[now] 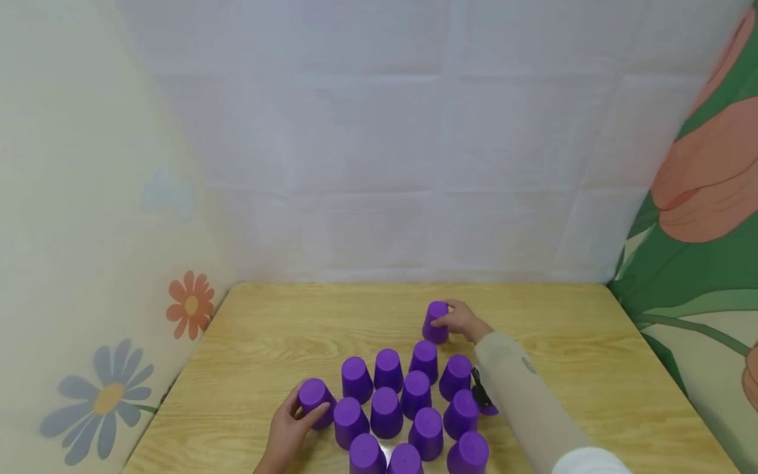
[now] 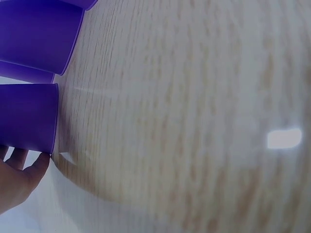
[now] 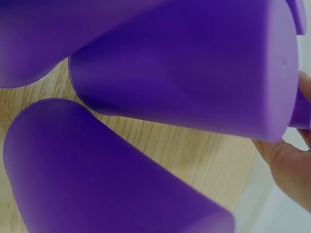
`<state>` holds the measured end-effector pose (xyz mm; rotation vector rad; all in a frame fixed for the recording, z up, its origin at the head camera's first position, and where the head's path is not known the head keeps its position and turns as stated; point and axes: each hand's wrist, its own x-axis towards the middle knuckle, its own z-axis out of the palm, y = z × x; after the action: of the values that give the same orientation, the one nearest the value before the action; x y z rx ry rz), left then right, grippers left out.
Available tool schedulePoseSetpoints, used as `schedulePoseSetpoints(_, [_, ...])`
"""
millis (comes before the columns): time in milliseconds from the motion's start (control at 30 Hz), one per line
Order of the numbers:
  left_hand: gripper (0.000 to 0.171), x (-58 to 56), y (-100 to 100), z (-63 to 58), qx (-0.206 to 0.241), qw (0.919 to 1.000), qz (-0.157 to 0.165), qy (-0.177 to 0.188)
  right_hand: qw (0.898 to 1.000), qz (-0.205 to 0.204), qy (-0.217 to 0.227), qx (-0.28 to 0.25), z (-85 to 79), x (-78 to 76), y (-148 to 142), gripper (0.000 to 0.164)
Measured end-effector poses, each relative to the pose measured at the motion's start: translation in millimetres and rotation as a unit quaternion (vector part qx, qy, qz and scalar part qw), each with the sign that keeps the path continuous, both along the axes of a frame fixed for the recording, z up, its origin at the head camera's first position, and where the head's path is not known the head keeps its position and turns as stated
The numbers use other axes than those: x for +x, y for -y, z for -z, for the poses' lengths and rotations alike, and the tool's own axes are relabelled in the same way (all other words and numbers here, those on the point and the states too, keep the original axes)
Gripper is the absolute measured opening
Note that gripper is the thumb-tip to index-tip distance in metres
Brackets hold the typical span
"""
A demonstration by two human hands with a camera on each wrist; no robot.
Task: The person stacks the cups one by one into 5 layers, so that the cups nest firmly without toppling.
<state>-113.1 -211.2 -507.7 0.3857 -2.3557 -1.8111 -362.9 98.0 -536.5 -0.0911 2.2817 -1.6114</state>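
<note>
Several plain purple plastic cups stand upside down in a close group at the table's front middle. My left hand (image 1: 289, 424) holds the leftmost cup (image 1: 314, 397) between thumb and fingers. In the left wrist view, the fingertips (image 2: 38, 167) lie against that cup's side by its rim. Farther back, my right hand (image 1: 462, 320) grips another upside-down cup (image 1: 435, 321), just behind the group's rear cup (image 1: 424, 361). Whether it touches the table cannot be told. In the right wrist view, a near cup (image 3: 180, 68) hides most of the held cup (image 3: 301, 112).
The wood-grain table (image 1: 284, 322) ends at a white cloth backdrop (image 1: 367, 164). Flower-patterned panels flank it on both sides. My right forearm, with a black strap (image 1: 480, 388), reaches past the right-hand cups. A front cup (image 1: 468, 454) stands close to that arm.
</note>
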Motion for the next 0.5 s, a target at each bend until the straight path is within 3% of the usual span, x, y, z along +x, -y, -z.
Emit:
schedulePoseSetpoints(33, [0.06, 0.0, 0, 0.2, 0.0, 1.0, -0.003, 0.002, 1.0, 0.003, 0.003, 0.008, -24.8, 17.8, 4, 0.061])
schedulePoseSetpoints(100, [0.06, 0.1, 0, 0.3, -0.003, 1.0, -0.004, -0.001, 1.0, 0.003, 0.001, 0.013, -51.7, 37.8, 8, 0.059])
schedulePoseSetpoints(167, [0.06, -0.1, -1, 0.6, -0.001, 1.0, -0.006, -0.004, 1.0, -0.012, -0.019, 0.01, -33.7, 26.0, 5, 0.059])
schedulePoseSetpoints(267, [0.06, -0.1, -1, 0.4, -0.005, 1.0, -0.004, -0.007, 0.998, -0.039, -0.047, -0.002, 20.2, -10.1, -3, 0.059])
schedulePoseSetpoints(333, [0.059, -0.2, 0, 0.7, -0.001, 1.0, -0.006, -0.005, 0.998, -0.034, -0.052, 0.013, 57.6, -36.9, -5, 0.063])
schedulePoseSetpoints(433, [0.059, 0.5, -1, -0.1, 0.001, 0.9999, -0.003, -0.01, 0.998, -0.016, -0.053, 0.025, 86.4, -57.0, -4, 0.066])
schedulePoseSetpoints(500, [0.059, 0.9, -2, -1.4, 0.005, 0.9999, -0.005, -0.009, 0.998, -0.02, -0.066, 0.014, 91.7, -59.4, -2, 0.065])
